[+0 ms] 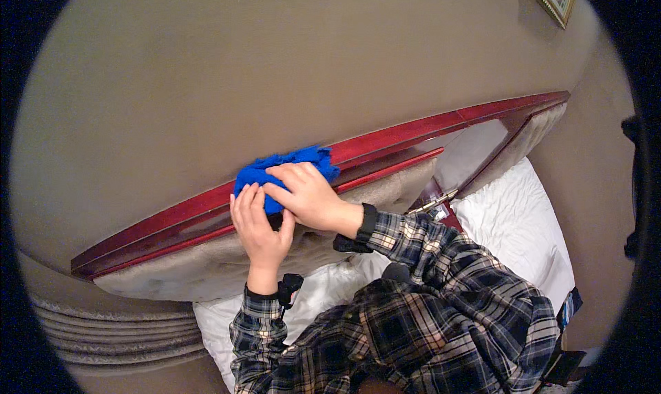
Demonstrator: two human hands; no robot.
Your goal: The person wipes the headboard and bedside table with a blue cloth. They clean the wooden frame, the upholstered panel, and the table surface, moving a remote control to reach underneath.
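Observation:
A bright blue cloth (pixel 253 174) lies bunched over the glossy red wooden top rail of a headboard (pixel 403 136), close against the wall. My right hand (pixel 316 199) grips its middle, fingers laid across the top. My left hand (pixel 261 234) holds the cloth's lower left end, with its thumb apart and near the right hand's heel. Folds of cloth and both palms hide the part of the rail beneath them. Below the rail runs a padded, tufted beige panel (pixel 217 270) of the headboard.
White pillows (pixel 508 218) lie against the headboard. A brass-coloured rod-like thing (pixel 433 203) crosses a gap in the padding. A gilt-framed picture (pixel 555 1) hangs on the brown wall (pixel 217 74). Pleated grey fabric (pixel 119 332) is at lower left.

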